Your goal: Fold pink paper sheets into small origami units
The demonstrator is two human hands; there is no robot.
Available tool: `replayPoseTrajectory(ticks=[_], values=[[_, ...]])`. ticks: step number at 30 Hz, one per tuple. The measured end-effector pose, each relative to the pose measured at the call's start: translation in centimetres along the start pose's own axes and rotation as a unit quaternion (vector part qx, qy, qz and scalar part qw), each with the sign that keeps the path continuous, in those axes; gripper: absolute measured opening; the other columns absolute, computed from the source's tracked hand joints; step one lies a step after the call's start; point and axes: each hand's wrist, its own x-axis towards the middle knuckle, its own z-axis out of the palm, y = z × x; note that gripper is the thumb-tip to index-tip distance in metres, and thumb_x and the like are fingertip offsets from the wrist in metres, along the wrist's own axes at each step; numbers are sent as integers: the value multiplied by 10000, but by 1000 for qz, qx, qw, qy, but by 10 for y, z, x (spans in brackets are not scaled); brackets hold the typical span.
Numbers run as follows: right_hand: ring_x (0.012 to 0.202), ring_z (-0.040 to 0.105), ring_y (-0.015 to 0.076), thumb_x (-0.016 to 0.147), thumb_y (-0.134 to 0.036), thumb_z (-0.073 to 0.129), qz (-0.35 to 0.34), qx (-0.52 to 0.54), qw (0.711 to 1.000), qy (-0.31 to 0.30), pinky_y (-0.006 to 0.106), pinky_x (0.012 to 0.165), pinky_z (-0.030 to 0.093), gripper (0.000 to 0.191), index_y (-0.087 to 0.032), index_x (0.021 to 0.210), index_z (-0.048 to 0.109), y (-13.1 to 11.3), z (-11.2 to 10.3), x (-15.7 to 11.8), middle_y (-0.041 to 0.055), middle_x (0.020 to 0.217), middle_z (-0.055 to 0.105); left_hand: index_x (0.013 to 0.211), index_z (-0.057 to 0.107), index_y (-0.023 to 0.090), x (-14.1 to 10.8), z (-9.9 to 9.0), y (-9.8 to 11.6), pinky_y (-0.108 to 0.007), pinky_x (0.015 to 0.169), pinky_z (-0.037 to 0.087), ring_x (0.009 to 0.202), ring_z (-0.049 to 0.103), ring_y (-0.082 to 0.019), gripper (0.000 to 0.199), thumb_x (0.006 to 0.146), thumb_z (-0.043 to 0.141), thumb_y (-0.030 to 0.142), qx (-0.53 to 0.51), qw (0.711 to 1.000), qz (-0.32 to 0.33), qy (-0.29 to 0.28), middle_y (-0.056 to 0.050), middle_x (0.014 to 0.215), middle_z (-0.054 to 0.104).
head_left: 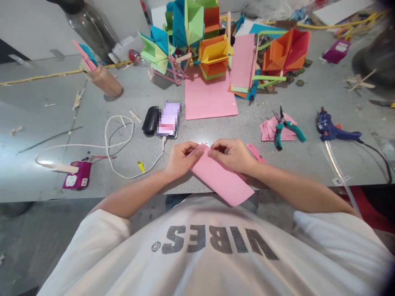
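Observation:
A folded strip of pink paper lies slanted over the table's front edge, its lower right end sticking out toward my shirt. My left hand pinches its upper left end between thumb and fingers. Close beside it, my right hand is closed on the paper's upper edge, thumb against the bent fingers. A pink cutter lies just beyond my right wrist, partly hidden. Farther back sits a stack of pink sheets.
Green-handled pliers rest on pink scraps, with a blue glue gun to their right. Left are a phone, black case and white cable. Colourful folded-paper models stand behind.

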Motion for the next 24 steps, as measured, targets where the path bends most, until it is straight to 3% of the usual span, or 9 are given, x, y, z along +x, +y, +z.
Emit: replayPoseTrajectory(ticks=[10,13,18,21,24], values=[[710,644,184,949,-565,846,2,-5,1000,-8,338,653,495,343,-232,862,850,4,6,-1,32,773,787,921,844,191,2,1,4,-288,664,554,716,703,-161,469,971,888,655,18,1000,24,-6,-59,847,831],[722,657,188,934,-506,830,10,-17,999,-48,339,664,495,272,-236,908,846,3,2,1,28,801,792,946,852,196,4,0,4,-295,683,566,732,718,-170,413,975,891,607,28,999,30,-6,-58,856,833],[665,606,175,817,-399,878,44,-112,981,-149,325,598,414,205,-244,782,748,1,-22,8,-10,731,698,909,821,197,14,-11,4,-274,628,501,656,625,-141,412,947,907,598,33,992,61,107,-23,760,760],[646,566,161,812,-379,864,47,-131,981,-138,319,582,380,198,-237,748,742,4,-42,13,-18,695,652,892,794,205,22,-22,4,-267,591,455,626,561,-127,452,914,937,633,25,983,81,160,-4,715,697],[672,605,169,779,-355,914,29,-103,991,-75,311,596,417,161,-228,819,824,12,-56,19,-10,732,716,895,760,219,27,-29,4,-269,549,395,590,502,-116,531,912,931,721,17,976,94,197,17,685,624]])
